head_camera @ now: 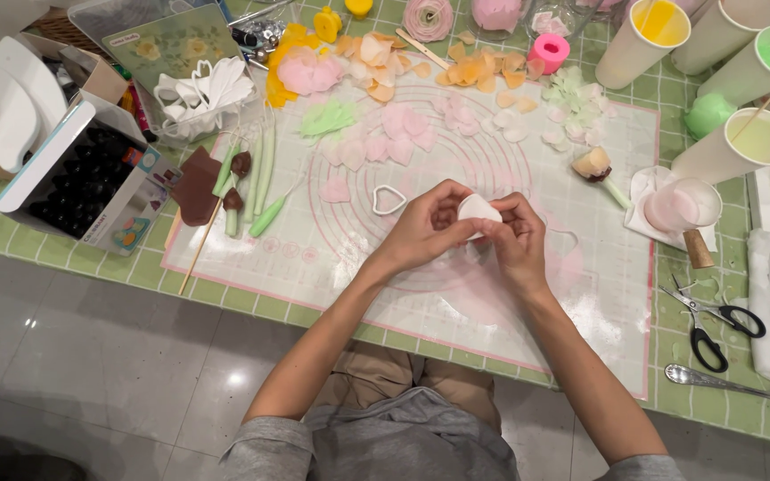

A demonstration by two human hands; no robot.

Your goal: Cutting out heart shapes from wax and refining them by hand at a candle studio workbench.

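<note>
both forearms reach up to twelve o'clock, left hand (pixel 421 230) and right hand (pixel 517 239) pinching one white petal (pixel 477 210) above the mat (pixel 581 294), many pink petals (pixel 394 142) already cut at eleven o'clock.

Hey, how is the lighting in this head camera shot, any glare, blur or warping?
Head view: bright, even overhead light; soft shadows under the left hand and right hand on the mat; a glare spot on the floor tile; hands and white petal sharp; table edge bows slightly from the wide lens.
</note>
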